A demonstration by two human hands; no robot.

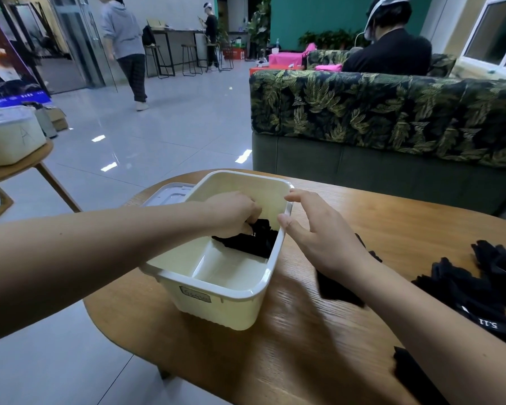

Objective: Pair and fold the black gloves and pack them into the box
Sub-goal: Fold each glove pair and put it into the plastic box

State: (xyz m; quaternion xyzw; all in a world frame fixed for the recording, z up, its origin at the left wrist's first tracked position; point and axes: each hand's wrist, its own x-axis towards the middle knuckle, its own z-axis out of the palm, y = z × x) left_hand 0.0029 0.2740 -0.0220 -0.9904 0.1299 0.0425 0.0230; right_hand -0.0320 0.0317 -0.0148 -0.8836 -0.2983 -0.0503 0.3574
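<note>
your left hand was curled round the folded gloves down inside the box | right hand spread loose, just beside its rim | loose gloves on the tabletop | leafy sofa behind

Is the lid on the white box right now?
No, the box is open, the left hand holds black gloves inside it, and the lid lies on the table behind it.

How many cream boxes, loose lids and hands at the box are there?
Cream boxes: 2, near box and far box.
Loose lids: 1, the lid behind the near box.
Hands: 2, left hand gripping folded gloves, right hand open.
Total: 5.
</note>
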